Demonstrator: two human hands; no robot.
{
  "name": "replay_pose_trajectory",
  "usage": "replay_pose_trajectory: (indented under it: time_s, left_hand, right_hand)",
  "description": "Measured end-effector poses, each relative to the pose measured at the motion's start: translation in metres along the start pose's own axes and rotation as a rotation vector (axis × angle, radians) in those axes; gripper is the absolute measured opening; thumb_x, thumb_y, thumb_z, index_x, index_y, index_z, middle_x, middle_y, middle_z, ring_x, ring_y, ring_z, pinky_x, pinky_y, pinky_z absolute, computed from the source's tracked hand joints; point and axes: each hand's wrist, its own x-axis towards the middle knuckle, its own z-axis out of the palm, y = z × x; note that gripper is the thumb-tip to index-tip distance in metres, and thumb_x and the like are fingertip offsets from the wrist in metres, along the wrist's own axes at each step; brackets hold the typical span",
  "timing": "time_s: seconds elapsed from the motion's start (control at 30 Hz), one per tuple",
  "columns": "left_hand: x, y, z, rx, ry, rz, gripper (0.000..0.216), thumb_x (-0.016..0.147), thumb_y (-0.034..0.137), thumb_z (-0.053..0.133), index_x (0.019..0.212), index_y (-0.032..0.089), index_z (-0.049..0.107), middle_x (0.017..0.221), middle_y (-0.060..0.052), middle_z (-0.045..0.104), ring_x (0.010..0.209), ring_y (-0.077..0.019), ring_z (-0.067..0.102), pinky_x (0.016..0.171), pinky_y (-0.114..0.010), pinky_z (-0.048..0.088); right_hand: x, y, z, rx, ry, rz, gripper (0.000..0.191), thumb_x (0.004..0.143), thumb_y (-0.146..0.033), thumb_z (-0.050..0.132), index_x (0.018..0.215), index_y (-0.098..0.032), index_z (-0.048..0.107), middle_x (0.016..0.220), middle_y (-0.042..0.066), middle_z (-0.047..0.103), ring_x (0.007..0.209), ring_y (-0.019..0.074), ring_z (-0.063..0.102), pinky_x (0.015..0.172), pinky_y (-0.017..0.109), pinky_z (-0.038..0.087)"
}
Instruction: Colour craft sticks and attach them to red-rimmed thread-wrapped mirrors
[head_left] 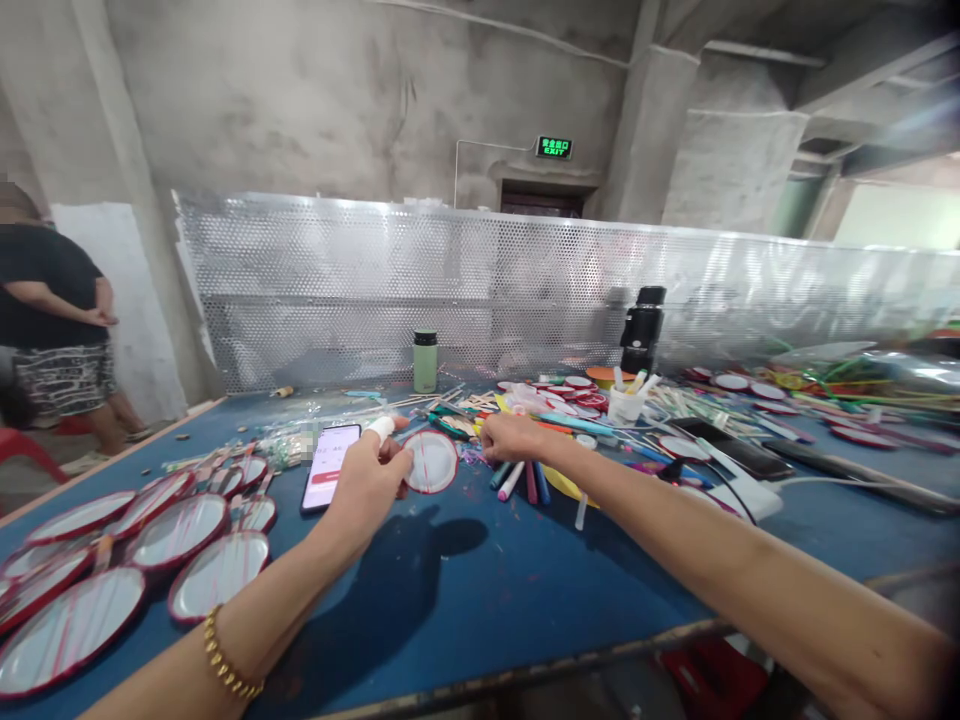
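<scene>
While our left hand (375, 475) pinches the small red-rimmed disc (433, 463) by its left edge, thumb and fingertips closed on the rim, our right hand (514, 438) is just beyond the disc's right side, apart from it. The governing relation is lateral: the disc is between the two hands, above the blue tabletop (510, 620), with the left hand nearer because it is in contact. The right hand's fingers curl down over the loose materials, beside purple scraps (472, 455) and a row of marker pens (525, 482); we cannot tell whether the fingertips grip anything.

The disc is close to circular, so we assign it no long axis — only the stripes on its face give a direction, and these run roughly from far to near with a slight slant. Its pale face is turned toward us. The rim is a thin dark-red band, and the stripes are pinkish red; finer detail is too small to read.

A white wrap (380, 429) covers part of one left finger. A smartphone (330, 468) with a lit screen lies just left of that hand — partly hidden by it — and larger red-rimmed discs (217, 577) overlap farther left.
</scene>
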Motion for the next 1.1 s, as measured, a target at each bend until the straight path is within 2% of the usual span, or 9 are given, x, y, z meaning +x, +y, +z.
replay_pose_trajectory:
  time_s: [0.23,0.63,0.87,1.1]
  left_hand:
    - [0.001,-0.001,0.0,0.001,0.002,-0.008,0.05,0.075,0.024,0.061,0.122,0.01,0.058,0.057,0.009,0.05,0.043,-0.0129,0.054,0.045,-0.025,0.042]
    - [0.0,0.001,0.0,0.013,-0.015,-0.002,0.053,0.075,0.024,0.059,0.125,0.01,0.056,0.055,0.009,0.05,0.044,-0.0135,0.055,0.046,-0.025,0.043]
    - [0.001,0.0,-0.001,0.042,-0.015,0.014,0.053,0.076,0.024,0.058,0.126,0.009,0.056,0.056,0.009,0.05,0.045,-0.0141,0.055,0.047,-0.026,0.043]
    - [0.0,0.0,-0.002,0.041,-0.009,0.017,0.054,0.075,0.025,0.059,0.126,0.009,0.057,0.057,0.009,0.051,0.044,-0.0138,0.055,0.047,-0.027,0.044]
  right_hand:
    - [0.001,-0.006,0.005,-0.001,0.021,0.02,0.03,0.096,-0.034,0.062,0.12,-0.016,0.062,0.121,0.009,0.064,0.104,0.0227,0.065,0.088,0.044,0.056]
    - [0.003,0.014,0.006,0.032,0.038,-0.008,0.029,0.096,-0.035,0.062,0.117,-0.016,0.063,0.118,0.008,0.065,0.101,0.0219,0.066,0.087,0.042,0.056]
    - [-0.001,0.0,0.002,-0.002,0.035,0.001,0.029,0.096,-0.035,0.062,0.118,-0.015,0.063,0.118,0.008,0.065,0.101,0.022,0.066,0.086,0.042,0.057]
    - [-0.003,-0.006,0.011,-0.047,0.09,-0.003,0.029,0.096,-0.034,0.062,0.119,-0.016,0.062,0.122,0.009,0.064,0.107,0.0231,0.064,0.091,0.045,0.055]
